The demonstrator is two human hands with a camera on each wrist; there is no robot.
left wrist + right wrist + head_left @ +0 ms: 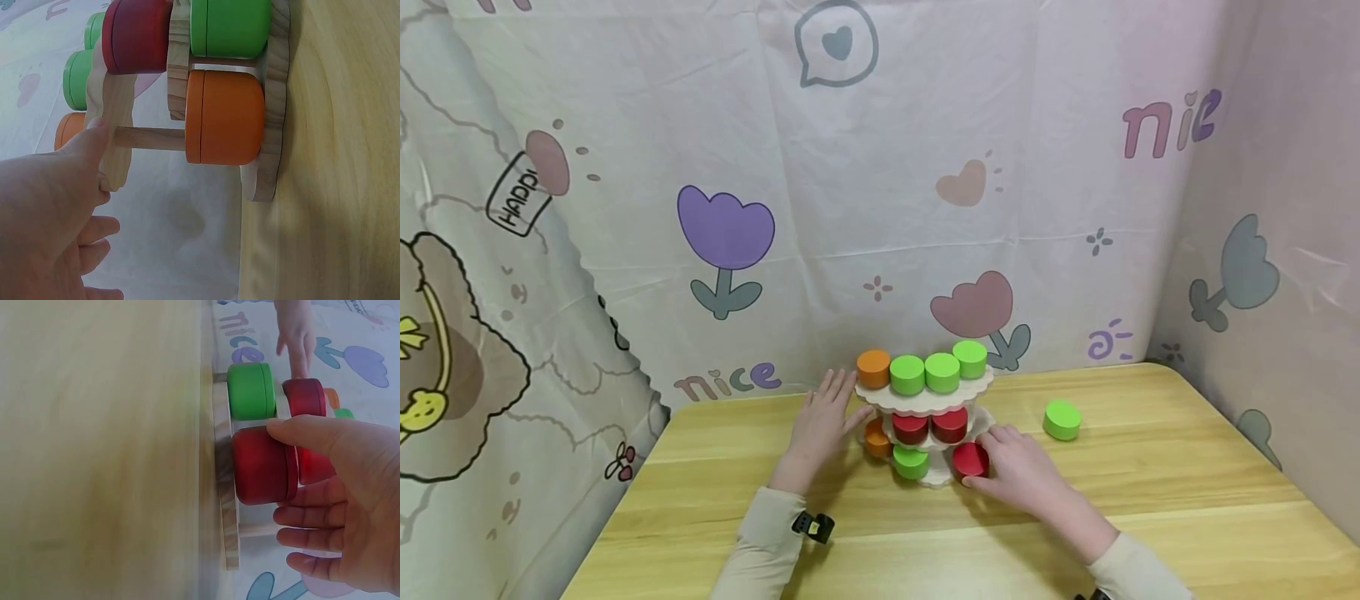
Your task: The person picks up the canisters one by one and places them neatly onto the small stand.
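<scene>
A wooden tiered stand (928,402) with scalloped shelves holds several round lidded containers. My left hand (820,429) is at its left side, fingers extended, and the thumb touches the edge of the top shelf (115,156). At the lower right, my right hand (1022,471) holds a red container (259,467) on the bottom shelf between thumb and fingers. Left of that one sits a green container (911,462), with an orange container (228,115) further left. Two red containers (950,425) stand on the middle shelf. The top shelf bears an orange container (873,369) and three green ones (942,372).
A loose green container (1062,421) lies on the wooden table (1150,467), right of the stand. Behind the table hangs a printed cloth (865,167), which also runs along both sides.
</scene>
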